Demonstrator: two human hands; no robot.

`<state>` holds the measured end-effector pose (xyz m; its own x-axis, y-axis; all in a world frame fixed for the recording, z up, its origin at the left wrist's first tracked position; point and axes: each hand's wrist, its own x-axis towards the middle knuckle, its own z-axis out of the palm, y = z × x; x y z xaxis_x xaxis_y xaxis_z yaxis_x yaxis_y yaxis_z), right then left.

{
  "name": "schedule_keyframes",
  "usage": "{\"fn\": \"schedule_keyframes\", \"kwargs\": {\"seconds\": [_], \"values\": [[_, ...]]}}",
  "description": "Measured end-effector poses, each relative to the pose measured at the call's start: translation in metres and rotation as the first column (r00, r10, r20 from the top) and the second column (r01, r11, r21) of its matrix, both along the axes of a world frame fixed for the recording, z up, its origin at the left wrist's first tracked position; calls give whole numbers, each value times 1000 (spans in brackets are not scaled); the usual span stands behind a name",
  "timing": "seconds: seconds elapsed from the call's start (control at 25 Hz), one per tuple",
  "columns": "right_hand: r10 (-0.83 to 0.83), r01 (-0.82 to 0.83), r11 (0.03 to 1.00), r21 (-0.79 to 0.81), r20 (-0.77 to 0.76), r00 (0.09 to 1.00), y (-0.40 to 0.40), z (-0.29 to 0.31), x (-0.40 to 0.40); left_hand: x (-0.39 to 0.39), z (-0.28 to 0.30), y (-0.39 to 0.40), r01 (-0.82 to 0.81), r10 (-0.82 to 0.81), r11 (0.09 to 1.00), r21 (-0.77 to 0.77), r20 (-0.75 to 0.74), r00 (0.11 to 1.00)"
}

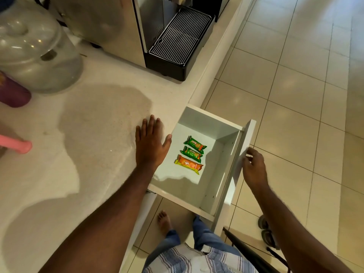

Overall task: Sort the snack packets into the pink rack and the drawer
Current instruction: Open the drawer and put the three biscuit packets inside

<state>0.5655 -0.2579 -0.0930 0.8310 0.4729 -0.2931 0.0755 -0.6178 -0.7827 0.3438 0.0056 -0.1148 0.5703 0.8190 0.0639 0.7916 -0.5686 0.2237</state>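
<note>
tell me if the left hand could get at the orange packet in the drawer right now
Probably yes. The left hand lies flat on the counter edge beside the open drawer, holding nothing, and the orange packet lies uncovered on the drawer floor, nothing above it.

A coffee machine (157, 36) and what looks like a clear jar (35, 48) stand on the counter (88, 125).

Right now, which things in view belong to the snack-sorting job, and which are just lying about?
Part of the job:
open drawer
two green packets and an orange packet inside it
pink rack, only an edge showing
left hand, flat on the counter
right hand, on the drawer front

Lying about:
coffee machine
clear jar
purple container
sandals
</note>
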Motion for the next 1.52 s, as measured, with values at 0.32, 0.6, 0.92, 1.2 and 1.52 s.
{"fn": "schedule_keyframes", "kwargs": {"seconds": [0.32, 0.6, 0.92, 1.2, 1.52], "values": [[52, -50, 998, 48, -42, 998, 19, -5, -1, 0, 4, -1, 10, -10, 1000, 12, 21, 1000], [191, -183, 976, 116, -63, 979, 50, -1, -8, -1, 0, 0, 0, 0, 1000, 4, 30, 1000], [272, -259, 956, 138, -80, 959, 93, 6, -23, 0, -1, 3, -5, 8, 999, -42, 76, 997], [328, -284, 936, 207, -220, 919, 134, 5, -30, 0, -1, 4, -19, 23, 998, -63, 66, 998], [194, 38, 927, 374, -563, 804, 180, 7, -46, 1, -1, 4, -18, 23, 997, -72, 65, 998]]}}
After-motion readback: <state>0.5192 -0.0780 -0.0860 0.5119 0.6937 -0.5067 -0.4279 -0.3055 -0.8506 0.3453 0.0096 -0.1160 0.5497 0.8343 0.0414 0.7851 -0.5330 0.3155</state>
